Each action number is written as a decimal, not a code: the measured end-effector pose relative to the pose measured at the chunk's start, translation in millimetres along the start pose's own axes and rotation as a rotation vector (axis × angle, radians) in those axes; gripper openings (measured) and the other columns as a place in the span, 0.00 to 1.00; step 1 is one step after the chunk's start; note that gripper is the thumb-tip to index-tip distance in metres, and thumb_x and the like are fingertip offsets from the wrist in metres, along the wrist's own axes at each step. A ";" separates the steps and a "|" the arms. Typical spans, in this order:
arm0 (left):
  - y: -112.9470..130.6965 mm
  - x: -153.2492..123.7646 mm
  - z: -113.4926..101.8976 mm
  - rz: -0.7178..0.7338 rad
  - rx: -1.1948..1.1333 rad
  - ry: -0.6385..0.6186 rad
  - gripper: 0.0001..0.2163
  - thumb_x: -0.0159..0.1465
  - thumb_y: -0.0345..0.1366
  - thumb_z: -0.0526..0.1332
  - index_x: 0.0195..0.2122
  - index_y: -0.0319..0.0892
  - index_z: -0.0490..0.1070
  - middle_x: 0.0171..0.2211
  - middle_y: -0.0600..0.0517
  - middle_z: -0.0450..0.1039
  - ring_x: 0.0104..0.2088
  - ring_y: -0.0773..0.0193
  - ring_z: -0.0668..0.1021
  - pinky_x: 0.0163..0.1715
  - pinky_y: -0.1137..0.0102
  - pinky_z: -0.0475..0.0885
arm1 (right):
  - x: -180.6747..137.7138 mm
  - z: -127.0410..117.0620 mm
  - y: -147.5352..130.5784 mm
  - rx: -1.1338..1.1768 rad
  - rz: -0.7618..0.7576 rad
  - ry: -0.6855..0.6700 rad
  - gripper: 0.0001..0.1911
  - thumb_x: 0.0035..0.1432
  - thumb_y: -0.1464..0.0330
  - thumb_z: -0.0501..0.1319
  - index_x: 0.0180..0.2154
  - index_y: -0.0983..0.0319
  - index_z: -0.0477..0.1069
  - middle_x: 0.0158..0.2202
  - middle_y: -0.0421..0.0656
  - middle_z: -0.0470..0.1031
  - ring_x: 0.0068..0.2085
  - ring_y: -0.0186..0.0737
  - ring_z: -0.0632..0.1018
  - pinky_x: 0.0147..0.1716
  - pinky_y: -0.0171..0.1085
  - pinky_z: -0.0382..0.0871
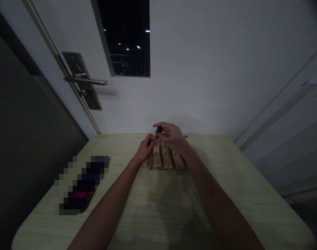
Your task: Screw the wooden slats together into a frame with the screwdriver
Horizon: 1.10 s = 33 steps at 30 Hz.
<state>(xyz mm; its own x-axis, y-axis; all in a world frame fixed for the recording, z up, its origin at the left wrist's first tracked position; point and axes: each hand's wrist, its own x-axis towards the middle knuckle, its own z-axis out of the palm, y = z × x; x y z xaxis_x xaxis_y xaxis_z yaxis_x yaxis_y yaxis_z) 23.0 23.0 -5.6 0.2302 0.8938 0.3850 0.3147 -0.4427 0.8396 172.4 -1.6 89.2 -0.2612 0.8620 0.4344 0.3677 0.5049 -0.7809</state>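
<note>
A small slatted wooden piece (168, 158) lies on the table, with pale upright slats and dark holes in them. My left hand (145, 148) is closed on its upper left corner, fingers bent around the edge. Above the slats, my right hand (171, 135) pinches the black handle of what looks like a small screwdriver (159, 130). The tool points down, its thin tip close to the top of the leftmost slat; whether it touches cannot be made out. My right hand and wrist hide the upper right part of the wooden piece.
The pale wood-grain table (137, 215) meets a white door (200, 86) along its far edge. A metal door handle (88, 81) juts out at the upper left, beside a dark window pane (127, 38). A pixelated dark flat object (87, 182) lies on the left.
</note>
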 end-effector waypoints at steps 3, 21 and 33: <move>0.0 -0.1 -0.2 -0.014 0.012 0.004 0.11 0.63 0.42 0.52 0.41 0.41 0.64 0.30 0.54 0.72 0.31 0.65 0.73 0.34 0.72 0.66 | 0.6 -3.5 0.0 0.023 0.018 -0.003 0.16 0.49 0.72 0.59 0.42 0.62 0.72 0.31 0.42 0.74 0.30 0.33 0.73 0.28 0.33 0.67; -3.0 -0.6 -0.1 -0.014 0.061 0.023 0.16 0.64 0.44 0.51 0.47 0.41 0.65 0.30 0.53 0.72 0.32 0.64 0.73 0.34 0.71 0.66 | 5.0 3.1 -7.8 -0.301 -0.076 0.073 0.04 0.52 0.67 0.60 0.29 0.61 0.69 0.26 0.39 0.71 0.29 0.34 0.70 0.30 0.33 0.60; -4.3 -0.1 -0.3 0.006 0.025 0.019 0.15 0.63 0.43 0.51 0.47 0.40 0.64 0.34 0.51 0.74 0.34 0.62 0.74 0.36 0.69 0.67 | -0.4 7.6 -7.2 -0.161 -0.055 -0.039 0.13 0.56 0.70 0.54 0.43 0.60 0.68 0.32 0.41 0.73 0.31 0.34 0.71 0.31 0.32 0.62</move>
<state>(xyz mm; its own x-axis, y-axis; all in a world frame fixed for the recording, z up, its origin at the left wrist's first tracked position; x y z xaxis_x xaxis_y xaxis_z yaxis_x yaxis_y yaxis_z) 21.4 24.9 -9.1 0.2148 0.8921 0.3975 0.3360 -0.4497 0.8276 163.1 -5.9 91.2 -0.3182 0.8319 0.4547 0.4894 0.5549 -0.6727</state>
